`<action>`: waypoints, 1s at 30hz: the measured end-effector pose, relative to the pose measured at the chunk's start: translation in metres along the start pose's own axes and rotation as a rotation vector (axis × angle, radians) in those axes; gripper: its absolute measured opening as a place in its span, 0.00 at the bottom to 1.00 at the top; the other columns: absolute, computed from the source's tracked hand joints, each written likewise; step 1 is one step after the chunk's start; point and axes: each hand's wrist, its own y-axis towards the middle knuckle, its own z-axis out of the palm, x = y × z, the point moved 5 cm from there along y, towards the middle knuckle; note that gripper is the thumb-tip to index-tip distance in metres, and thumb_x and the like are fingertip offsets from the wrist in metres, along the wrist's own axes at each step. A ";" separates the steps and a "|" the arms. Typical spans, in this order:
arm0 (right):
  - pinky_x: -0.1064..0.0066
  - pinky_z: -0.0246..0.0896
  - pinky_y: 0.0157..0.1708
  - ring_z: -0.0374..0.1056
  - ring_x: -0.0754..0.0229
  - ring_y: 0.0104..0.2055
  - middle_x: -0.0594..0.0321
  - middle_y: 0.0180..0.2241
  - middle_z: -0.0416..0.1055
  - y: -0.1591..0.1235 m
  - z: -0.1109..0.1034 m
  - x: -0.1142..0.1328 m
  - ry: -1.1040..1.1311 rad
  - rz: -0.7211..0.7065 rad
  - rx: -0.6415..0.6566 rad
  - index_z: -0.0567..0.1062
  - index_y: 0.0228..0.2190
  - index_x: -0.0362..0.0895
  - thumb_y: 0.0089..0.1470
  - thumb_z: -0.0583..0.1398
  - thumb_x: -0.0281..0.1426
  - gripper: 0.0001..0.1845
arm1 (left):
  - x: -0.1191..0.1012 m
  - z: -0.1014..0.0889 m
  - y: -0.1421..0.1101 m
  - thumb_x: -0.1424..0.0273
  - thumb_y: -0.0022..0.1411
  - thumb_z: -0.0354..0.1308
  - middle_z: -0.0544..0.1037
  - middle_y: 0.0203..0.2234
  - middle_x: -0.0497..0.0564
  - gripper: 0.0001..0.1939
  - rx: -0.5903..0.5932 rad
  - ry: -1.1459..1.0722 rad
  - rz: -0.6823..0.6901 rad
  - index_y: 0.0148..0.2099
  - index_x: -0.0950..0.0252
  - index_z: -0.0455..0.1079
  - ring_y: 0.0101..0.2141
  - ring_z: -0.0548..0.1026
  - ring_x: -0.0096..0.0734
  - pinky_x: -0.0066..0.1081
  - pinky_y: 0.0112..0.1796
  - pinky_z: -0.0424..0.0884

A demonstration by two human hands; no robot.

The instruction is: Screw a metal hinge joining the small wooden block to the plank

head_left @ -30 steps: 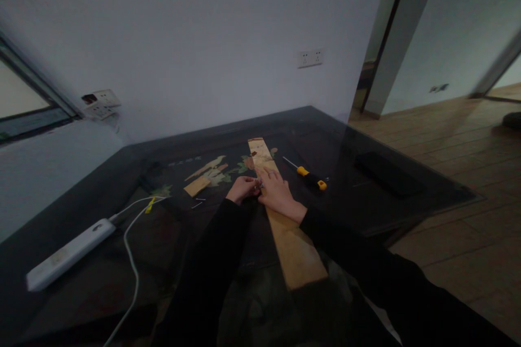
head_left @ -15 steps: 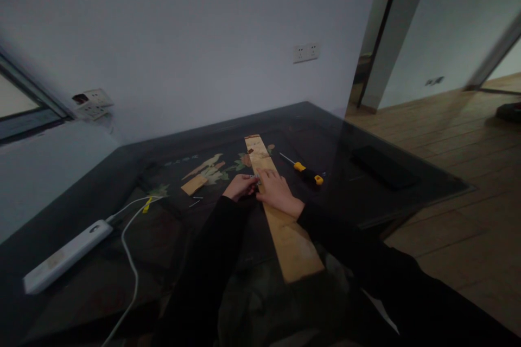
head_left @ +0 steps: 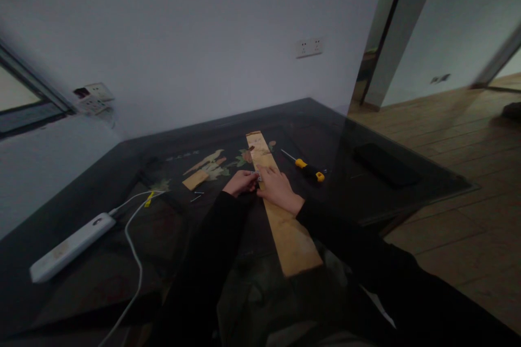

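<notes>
A long wooden board point(head_left: 292, 241) lies on the dark table, its near end reaching past the edge towards my lap. My left hand point(head_left: 241, 182) is closed in a pinch at the board's left side, on a small shiny metal piece point(head_left: 258, 174) too small to name. Across the board rests my right hand point(head_left: 279, 191), its fingers bent over the wood beside that piece and its thumb at the left edge. To the right lies a yellow-and-black screwdriver point(head_left: 307, 168). Screws or nails point(head_left: 197, 196) and a small wooden block point(head_left: 195, 179) are on the left.
A white power strip point(head_left: 73, 248) with a white cable point(head_left: 136, 260) occupies the table's left side. On the right lies a flat black object point(head_left: 386, 165). The glossy table point(head_left: 342, 135) stands against a wall with sockets point(head_left: 310, 47).
The view has shifted slightly. Both hands stay at the same place on the board, with only small finger movement around the metal piece.
</notes>
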 end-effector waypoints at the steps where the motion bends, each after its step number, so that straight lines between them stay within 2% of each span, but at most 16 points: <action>1: 0.55 0.58 0.53 0.56 0.47 0.61 0.50 0.58 0.65 0.000 0.000 0.000 -0.001 -0.002 0.000 0.59 0.61 0.40 0.51 0.59 0.35 0.37 | -0.001 0.001 -0.002 0.72 0.66 0.54 0.67 0.12 0.44 0.15 0.005 0.007 -0.007 0.25 0.67 0.64 0.12 0.64 0.18 0.20 0.17 0.59; 6: 0.54 0.58 0.53 0.56 0.46 0.61 0.49 0.58 0.66 0.000 0.001 0.000 -0.003 0.009 0.008 0.58 0.62 0.39 0.50 0.60 0.34 0.39 | -0.005 0.001 -0.006 0.73 0.66 0.54 0.67 0.12 0.44 0.15 -0.007 0.075 -0.042 0.25 0.67 0.64 0.12 0.66 0.19 0.19 0.17 0.60; 12: 0.53 0.57 0.53 0.56 0.45 0.61 0.48 0.57 0.66 0.000 -0.001 0.002 -0.001 0.011 0.018 0.59 0.60 0.40 0.50 0.61 0.34 0.37 | 0.001 0.000 0.001 0.73 0.63 0.58 0.67 0.12 0.44 0.14 -0.013 0.026 -0.037 0.24 0.68 0.65 0.12 0.64 0.18 0.20 0.17 0.61; 17: 0.55 0.58 0.53 0.56 0.48 0.61 0.48 0.57 0.66 -0.004 0.001 0.003 -0.021 -0.003 0.018 0.62 0.57 0.41 0.52 0.61 0.34 0.32 | 0.001 0.000 -0.001 0.71 0.62 0.60 0.66 0.12 0.45 0.16 -0.013 0.000 -0.036 0.23 0.68 0.64 0.12 0.63 0.17 0.19 0.16 0.59; 20: 0.57 0.59 0.53 0.57 0.48 0.61 0.48 0.56 0.66 -0.002 0.002 0.003 -0.027 -0.031 0.018 0.65 0.55 0.42 0.53 0.62 0.38 0.30 | 0.000 0.000 -0.004 0.72 0.63 0.59 0.66 0.11 0.44 0.16 -0.006 0.010 -0.037 0.22 0.68 0.64 0.12 0.63 0.17 0.19 0.16 0.57; 24: 0.56 0.61 0.51 0.67 0.47 0.54 0.49 0.52 0.72 0.017 -0.006 -0.009 0.039 -0.016 0.031 0.69 0.54 0.42 0.58 0.58 0.42 0.27 | -0.001 -0.002 -0.004 0.73 0.65 0.55 0.64 0.10 0.43 0.18 -0.037 0.056 0.029 0.22 0.67 0.63 0.11 0.61 0.17 0.20 0.15 0.55; 27: 0.62 0.61 0.49 0.70 0.51 0.51 0.52 0.49 0.75 0.041 -0.015 -0.022 0.093 0.015 0.012 0.75 0.49 0.43 0.60 0.56 0.35 0.19 | 0.000 -0.002 -0.003 0.72 0.65 0.55 0.64 0.11 0.42 0.17 -0.010 0.043 0.054 0.23 0.67 0.63 0.11 0.60 0.17 0.20 0.15 0.53; 30: 0.68 0.62 0.46 0.72 0.54 0.46 0.54 0.44 0.78 0.060 -0.015 -0.028 0.143 -0.052 0.029 0.80 0.42 0.42 0.55 0.59 0.31 0.13 | 0.001 -0.001 -0.002 0.71 0.64 0.56 0.63 0.12 0.42 0.15 0.022 -0.011 0.048 0.25 0.67 0.63 0.11 0.58 0.16 0.20 0.14 0.50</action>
